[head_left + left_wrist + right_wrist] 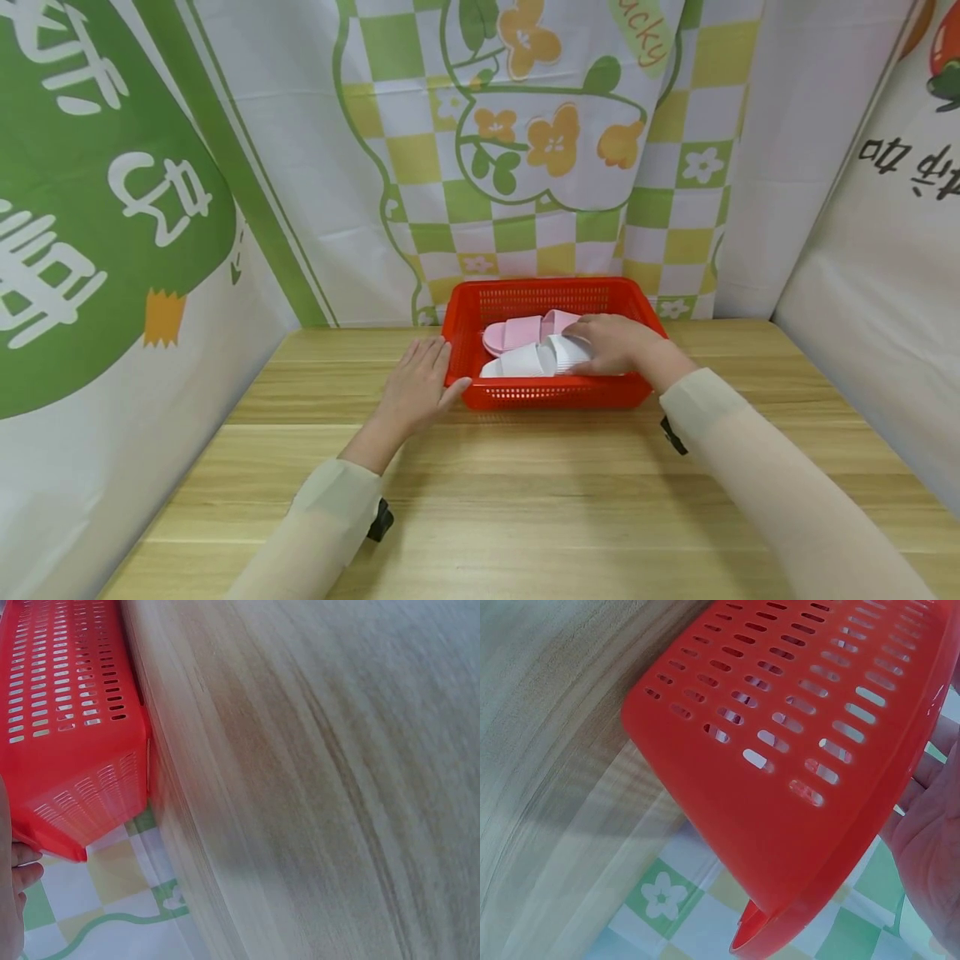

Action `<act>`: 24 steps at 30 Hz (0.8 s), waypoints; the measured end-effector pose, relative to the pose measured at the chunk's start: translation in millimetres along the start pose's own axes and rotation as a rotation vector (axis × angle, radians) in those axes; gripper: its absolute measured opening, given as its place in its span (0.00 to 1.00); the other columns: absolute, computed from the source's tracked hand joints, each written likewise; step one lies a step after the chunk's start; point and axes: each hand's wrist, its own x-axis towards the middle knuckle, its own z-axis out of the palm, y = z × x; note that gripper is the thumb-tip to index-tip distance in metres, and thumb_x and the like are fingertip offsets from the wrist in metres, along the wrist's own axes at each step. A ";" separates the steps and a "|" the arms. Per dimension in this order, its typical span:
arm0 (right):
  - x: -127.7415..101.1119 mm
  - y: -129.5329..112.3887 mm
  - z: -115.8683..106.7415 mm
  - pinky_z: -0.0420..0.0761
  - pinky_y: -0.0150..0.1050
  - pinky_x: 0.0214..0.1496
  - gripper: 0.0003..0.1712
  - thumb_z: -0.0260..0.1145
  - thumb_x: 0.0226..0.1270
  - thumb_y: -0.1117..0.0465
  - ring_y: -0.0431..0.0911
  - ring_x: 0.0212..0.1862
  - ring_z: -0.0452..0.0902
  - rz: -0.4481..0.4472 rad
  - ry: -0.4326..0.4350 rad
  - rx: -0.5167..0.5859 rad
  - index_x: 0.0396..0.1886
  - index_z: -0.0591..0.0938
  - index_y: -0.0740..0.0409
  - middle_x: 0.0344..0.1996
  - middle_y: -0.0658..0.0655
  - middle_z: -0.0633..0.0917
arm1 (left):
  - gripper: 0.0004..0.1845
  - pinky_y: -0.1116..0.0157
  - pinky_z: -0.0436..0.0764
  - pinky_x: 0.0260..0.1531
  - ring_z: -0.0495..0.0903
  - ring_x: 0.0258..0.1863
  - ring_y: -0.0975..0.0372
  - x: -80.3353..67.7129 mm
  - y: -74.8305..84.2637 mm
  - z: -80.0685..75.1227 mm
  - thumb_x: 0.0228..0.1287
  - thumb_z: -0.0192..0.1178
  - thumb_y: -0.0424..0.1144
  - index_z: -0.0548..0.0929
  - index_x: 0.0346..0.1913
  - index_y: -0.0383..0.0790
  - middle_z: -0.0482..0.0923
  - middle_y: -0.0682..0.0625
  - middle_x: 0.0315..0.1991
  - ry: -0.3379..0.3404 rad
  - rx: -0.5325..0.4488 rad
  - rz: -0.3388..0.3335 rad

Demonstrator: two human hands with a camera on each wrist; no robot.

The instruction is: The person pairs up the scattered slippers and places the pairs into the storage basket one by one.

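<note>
A red plastic basket [555, 393] stands on the wooden table against the back cloth. Inside it lie pink slippers [522, 332] at the back and white slippers [522, 362] along the front. My right hand [618, 342] reaches over the basket's right front corner and grips the white slippers at their right end, fingers behind and thumb in front. In the right wrist view the basket wall hides its fingertips. My left hand [417, 385] is at the basket's left side, fingers straight along the rim and thumb spread toward the front corner.
The wooden table [517, 508] stretches in front of the basket. A printed cloth [420, 167] hangs right behind it, with further cloth walls at left [247, 333] and right [862, 275]. Dark straps show at both wrists.
</note>
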 end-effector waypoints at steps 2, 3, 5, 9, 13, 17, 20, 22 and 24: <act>0.0 0.6 0.3 0.65 0.60 0.65 0.44 0.71 0.52 0.37 0.58 0.65 0.67 0.000 -0.002 -0.002 0.68 0.74 0.49 0.64 0.59 0.74 | 0.39 0.52 0.50 0.71 0.60 0.70 0.46 0.1 -0.1 0.0 0.72 0.43 0.60 0.65 0.69 0.26 0.64 0.36 0.68 -0.001 0.003 0.002; 0.0 1.2 0.6 0.65 0.60 0.65 0.44 0.71 0.53 0.37 0.58 0.65 0.67 0.000 -0.002 -0.004 0.68 0.74 0.49 0.64 0.59 0.74 | 0.39 0.52 0.50 0.71 0.60 0.70 0.46 0.2 -0.1 -0.2 0.72 0.43 0.60 0.65 0.69 0.26 0.64 0.36 0.68 -0.002 0.003 0.004; 0.1 1.9 0.6 0.65 0.60 0.65 0.44 0.71 0.52 0.37 0.58 0.65 0.67 0.004 -0.002 -0.005 0.68 0.74 0.48 0.64 0.58 0.74 | 0.39 0.52 0.50 0.71 0.60 0.70 0.46 0.2 -0.2 -0.2 0.72 0.43 0.60 0.65 0.69 0.26 0.65 0.36 0.68 0.001 0.002 0.007; -0.7 2.2 -0.4 0.66 0.61 0.64 0.44 0.71 0.51 0.35 0.57 0.64 0.68 0.008 0.008 0.003 0.67 0.74 0.47 0.64 0.58 0.75 | 0.39 0.52 0.50 0.71 0.60 0.69 0.46 -0.1 -0.1 -0.8 0.72 0.43 0.60 0.65 0.69 0.26 0.65 0.36 0.68 0.001 -0.004 0.005; -2.8 2.2 -0.6 0.68 0.60 0.63 0.43 0.71 0.51 0.36 0.56 0.63 0.69 0.000 0.020 0.005 0.66 0.75 0.47 0.62 0.58 0.76 | 0.40 0.52 0.50 0.71 0.60 0.69 0.46 -0.3 0.2 -0.6 0.72 0.44 0.60 0.66 0.68 0.26 0.65 0.35 0.68 0.005 -0.006 0.006; -4.8 3.2 0.7 0.68 0.58 0.64 0.42 0.70 0.54 0.36 0.56 0.63 0.69 -0.034 0.045 -0.014 0.66 0.75 0.49 0.62 0.58 0.75 | 0.39 0.52 0.50 0.71 0.61 0.69 0.46 -0.1 -0.1 0.4 0.73 0.44 0.60 0.66 0.68 0.26 0.65 0.35 0.68 0.008 -0.007 0.009; -6.2 4.1 1.5 0.66 0.57 0.65 0.42 0.69 0.56 0.37 0.58 0.64 0.68 -0.064 0.069 -0.043 0.67 0.74 0.51 0.63 0.59 0.74 | 0.39 0.51 0.50 0.71 0.60 0.69 0.46 -0.1 -0.3 0.8 0.72 0.44 0.60 0.66 0.68 0.26 0.65 0.35 0.68 0.008 -0.008 0.006; -7.1 4.7 1.7 0.65 0.58 0.66 0.42 0.68 0.57 0.37 0.59 0.65 0.67 -0.075 0.082 -0.058 0.68 0.73 0.51 0.64 0.60 0.73 | 0.39 0.52 0.50 0.71 0.60 0.70 0.46 0.0 -0.7 1.4 0.72 0.43 0.60 0.66 0.68 0.26 0.65 0.35 0.68 0.006 -0.006 0.003; -7.4 5.1 1.5 0.64 0.58 0.67 0.43 0.68 0.57 0.37 0.59 0.65 0.66 -0.081 0.089 -0.066 0.68 0.72 0.52 0.64 0.61 0.72 | 0.40 0.52 0.49 0.71 0.59 0.70 0.47 0.3 -1.1 2.0 0.72 0.42 0.61 0.65 0.69 0.27 0.64 0.36 0.68 0.005 -0.007 0.001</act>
